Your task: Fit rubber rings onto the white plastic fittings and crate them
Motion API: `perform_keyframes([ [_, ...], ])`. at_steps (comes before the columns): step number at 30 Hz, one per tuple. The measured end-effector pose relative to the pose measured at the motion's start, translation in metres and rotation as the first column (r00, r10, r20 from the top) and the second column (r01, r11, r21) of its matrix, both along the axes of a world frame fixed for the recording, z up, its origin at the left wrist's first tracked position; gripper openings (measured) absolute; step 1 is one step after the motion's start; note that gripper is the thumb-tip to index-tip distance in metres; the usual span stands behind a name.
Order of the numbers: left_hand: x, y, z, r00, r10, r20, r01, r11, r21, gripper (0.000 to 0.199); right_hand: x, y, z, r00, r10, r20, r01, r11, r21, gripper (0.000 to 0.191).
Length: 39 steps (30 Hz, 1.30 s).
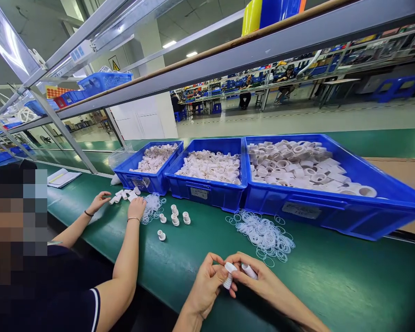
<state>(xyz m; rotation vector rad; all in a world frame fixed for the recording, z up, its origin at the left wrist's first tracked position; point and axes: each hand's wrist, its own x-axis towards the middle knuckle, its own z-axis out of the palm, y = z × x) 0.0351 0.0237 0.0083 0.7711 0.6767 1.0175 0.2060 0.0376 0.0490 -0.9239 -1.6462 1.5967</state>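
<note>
My left hand [205,283] is closed round the lower, ribbed part of a white plastic fitting [230,267], with the wide end tilted up. My right hand [262,281] pinches the same fitting near its rim with thumb and fingertips. A second white ribbed fitting [249,271] is tucked between that hand's thumb and fingers. Beyond my hands lies a loose pile of thin, clear rings [265,234] on the green tabletop [193,251]. Whether a ring sits on the held fitting cannot be made out.
Three blue bins of white plastic parts line the back: a left bin [159,184], a middle bin [207,201] and a large right bin [352,221]. Several white fittings [175,220] stand left of my hands. A co-worker's hands [136,208] handle parts beside another ring pile [153,210].
</note>
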Motion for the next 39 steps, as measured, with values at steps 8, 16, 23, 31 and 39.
perform_keyframes([
  [8, -0.004, -0.002, -0.009, 0.972, -0.123, 0.202, 0.158, 0.973, -0.17, 0.041, 0.011, 0.0, -0.001, 0.985, -0.046, 0.167, 0.025, 0.992, 0.126, 0.036],
  [16, -0.031, 0.003, 0.028, 0.977, -0.135, -0.166, 0.136, 0.991, -0.004, 0.043, 0.017, 0.012, -0.022, 0.942, -0.18, 0.283, 0.13, 0.974, 0.187, 0.041],
  [23, -0.085, 0.044, 0.016, 0.294, 0.59, -0.752, 0.026, 0.781, 0.624, 0.018, 0.02, 0.021, -0.036, 0.94, -0.317, 0.124, 0.312, 0.948, 0.059, 0.05],
  [31, -0.043, 0.035, -0.008, 0.388, 0.671, -0.632, 0.038, 0.673, 0.738, 0.027, 0.012, 0.008, -0.025, 0.981, -0.148, 0.124, 0.145, 0.989, 0.031, 0.063],
  [39, 0.024, 0.015, -0.04, 0.688, 0.49, -0.535, 0.147, 0.629, 0.764, 0.026, 0.013, -0.001, -0.01, 0.972, -0.087, 0.217, 0.077, 0.996, 0.055, 0.064],
])
